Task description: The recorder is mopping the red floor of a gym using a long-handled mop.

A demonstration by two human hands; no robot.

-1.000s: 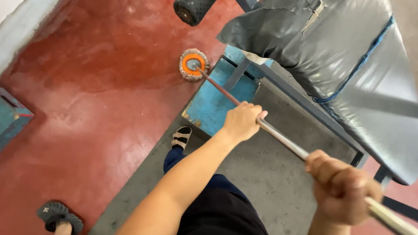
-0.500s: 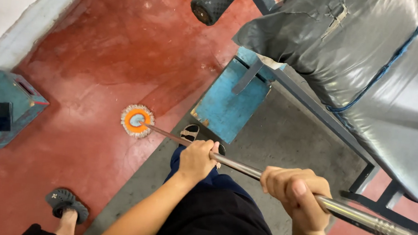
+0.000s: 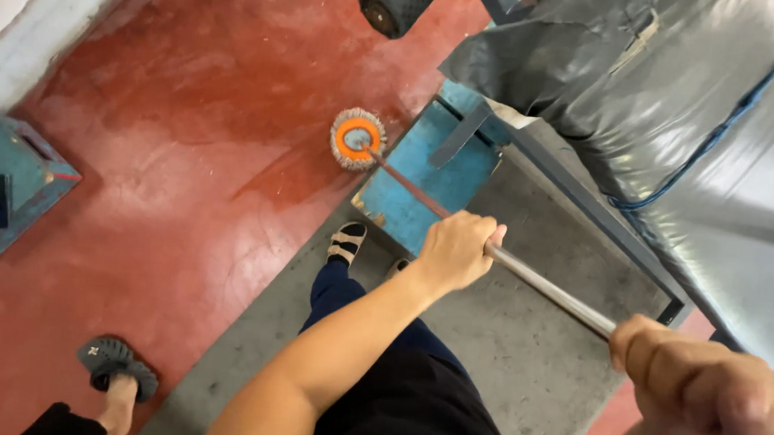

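your left hand (image 3: 454, 249) and right hand (image 3: 712, 413) both clench the mop handle (image 3: 547, 287), left nearer the head. its long axis runs up-left from you to the round mop head (image 3: 357, 138) on the wet red floor (image 3: 182, 137).

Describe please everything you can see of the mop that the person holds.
The mop has a round head of greyish strands around an orange centre, seen from above. It rests on the wet-looking red floor, close to the corner of a blue base plate. A long thin metal-looking handle slants up from it toward the camera. The left hand grips the handle midway; the right hand grips it higher, near the frame edge.
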